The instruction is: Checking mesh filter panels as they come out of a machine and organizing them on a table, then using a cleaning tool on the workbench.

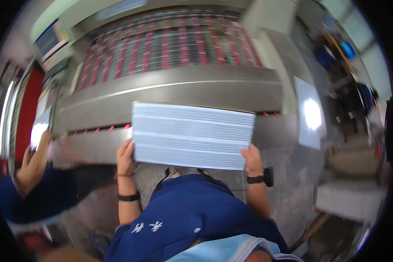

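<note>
Light-blue collar point(229, 248) right up close, spreading into a navy shirt point(192, 207) below the head camera, and straight out beyond it comes the action: a pale, rectangular panel point(192, 136) marked with fine rows, held in front of the body, its far edge sloping slightly down to the right. And both hands are on it! The left hand point(125, 159) pinches the left edge toward its near end, thumb uppermost, barely parted around that thin edge; the right hand point(252, 160) takes the near right corner, thumb laid on the upper face. Whatever the fingers do underneath, we cannot tell.

Behind the panel sits a broad metal ledge point(170, 89), with red lights point(111, 128) along its lower edge and a machine bed of red bands point(166, 43) beyond. In this view the panel overlaps the ledge; whether they touch, impossible to say.

Over on the left, a co-worker's hand point(38, 157) is up against a glossy sheet point(41, 126); off to the right, another pale sheet point(309, 113) catches a hard glare.

So, judging the form: steady handling looks like the job here. Match both grips at the same height along the sides, because two holds near the body side probably let the far edge dip. Thumbs belong on the margins, off the fine rows, and pressure should stay even, lest that slim panel bow or twist.
</note>
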Motion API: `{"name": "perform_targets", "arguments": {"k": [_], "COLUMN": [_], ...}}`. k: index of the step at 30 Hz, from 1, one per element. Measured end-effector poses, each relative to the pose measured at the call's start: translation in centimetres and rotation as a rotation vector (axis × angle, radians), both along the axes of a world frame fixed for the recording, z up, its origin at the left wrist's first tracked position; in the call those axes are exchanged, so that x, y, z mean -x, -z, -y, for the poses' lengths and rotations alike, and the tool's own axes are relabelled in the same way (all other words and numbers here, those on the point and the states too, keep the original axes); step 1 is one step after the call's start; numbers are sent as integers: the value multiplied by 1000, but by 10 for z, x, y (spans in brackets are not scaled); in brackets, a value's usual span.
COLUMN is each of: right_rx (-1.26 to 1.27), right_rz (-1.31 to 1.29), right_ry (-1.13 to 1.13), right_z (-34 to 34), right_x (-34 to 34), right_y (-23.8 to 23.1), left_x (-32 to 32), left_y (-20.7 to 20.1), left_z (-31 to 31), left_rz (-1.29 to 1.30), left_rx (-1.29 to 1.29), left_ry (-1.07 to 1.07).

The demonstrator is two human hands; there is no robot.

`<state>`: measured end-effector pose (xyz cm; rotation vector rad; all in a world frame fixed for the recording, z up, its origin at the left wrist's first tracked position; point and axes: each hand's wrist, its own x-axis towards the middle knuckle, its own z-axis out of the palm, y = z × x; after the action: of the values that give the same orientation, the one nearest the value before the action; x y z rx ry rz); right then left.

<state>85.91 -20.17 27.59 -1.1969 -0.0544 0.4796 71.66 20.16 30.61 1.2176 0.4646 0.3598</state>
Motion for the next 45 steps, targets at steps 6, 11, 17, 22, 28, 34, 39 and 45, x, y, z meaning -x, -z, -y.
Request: {"name": "perform_targets", "arguments": {"k": [6, 11, 17, 22, 28, 34, 39, 45], "right_rx": [-33, 131, 422, 449, 666, 541, 561, 959], "right_rz": [47, 66, 199, 199, 338, 193, -15, 376], "right_ry": [-143, -232, -244, -238, -89, -94, 111, 144], "right_z": [-45, -81, -103, -106, -101, -41, 44, 128], "right_x": [-21, -27, -31, -29, -29, -61, -76, -72], "right_y": [-25, -45, -33, -33, -32, -20, -21, -10], "left_x": [29, 75, 101, 108, 104, 103, 100, 105], "left_y": [14, -1, 22, 31, 35, 45, 42, 52], "left_z": [-20, -10, -2, 6, 8, 9, 10, 0], "left_rz": [38, 16, -21, -73, -136, -157, -203, -235], "left_rx": [167, 213, 322, 360, 365, 390, 348, 242], "left_ry": [-140, -318, -379, -458, -491, -523, -508, -581]}}
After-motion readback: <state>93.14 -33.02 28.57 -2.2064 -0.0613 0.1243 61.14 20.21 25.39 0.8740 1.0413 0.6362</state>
